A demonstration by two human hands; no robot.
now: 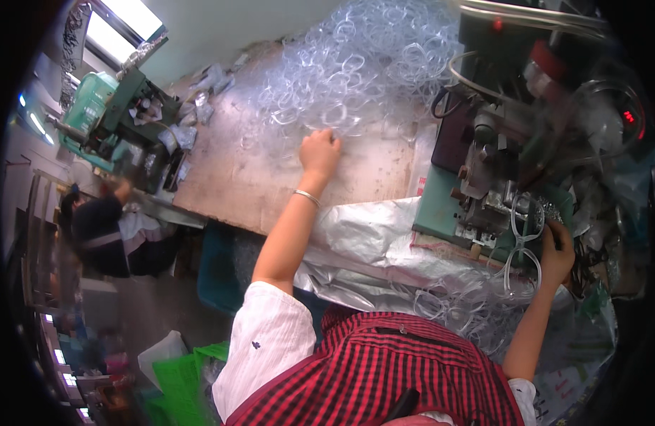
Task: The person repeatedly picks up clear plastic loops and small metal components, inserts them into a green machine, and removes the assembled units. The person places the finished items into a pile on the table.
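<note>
My left hand (pixel 319 151) reaches forward over the wooden table (pixel 228 177), its fingers curled at the near edge of a big pile of clear plastic eyeglass frames (pixel 349 67). A thin bracelet sits on that wrist. My right hand (pixel 557 252) is low at the right, closed on a clear eyeglass frame (pixel 524 245) held against the front of a green and grey machine (pixel 494 184). More clear frames (pixel 469 302) lie heaped in a silvery bag in front of me.
A silver plastic sheet (pixel 370 234) hangs off the table's near edge. A green machine (pixel 104 117) stands at the far left, with another person in dark clothes (pixel 100 227) beside it. Green bags (pixel 178 373) lie on the floor at lower left.
</note>
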